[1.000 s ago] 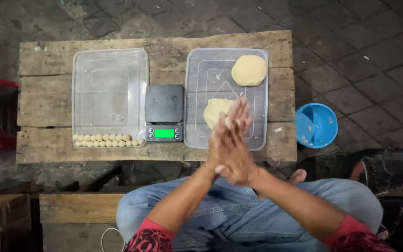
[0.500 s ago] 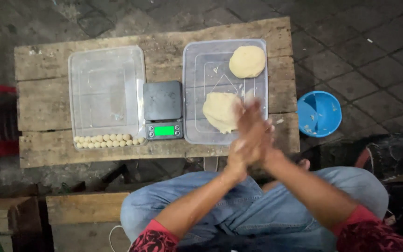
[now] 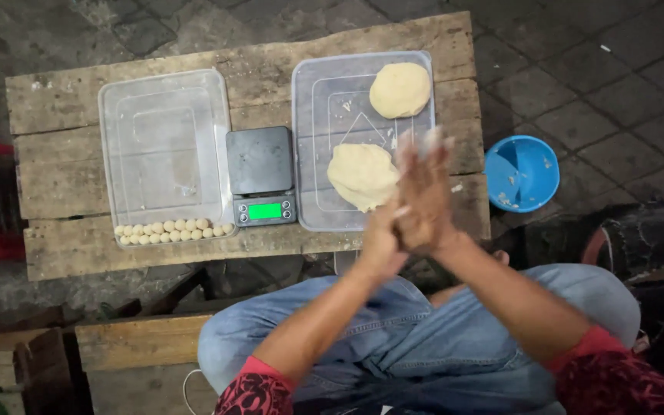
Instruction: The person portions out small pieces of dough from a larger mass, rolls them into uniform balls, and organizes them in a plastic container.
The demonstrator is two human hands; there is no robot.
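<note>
Pressing hands palm to palm, contents hidden | 2 dough lumps in tray | scale left

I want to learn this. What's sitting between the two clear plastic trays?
A small black kitchen scale with a green lit display, seen in the head view.

A rough plank worktop of weathered wood stands on a dark stone-paved floor. Directly on it lie three things in a row: a clear plastic tray at the left, a small black digital scale with a lit green display in the middle, and a second clear plastic tray at the right, its near edge close to the worktop's front. A blue bowl sits on the floor just beside the worktop's right end.
</note>
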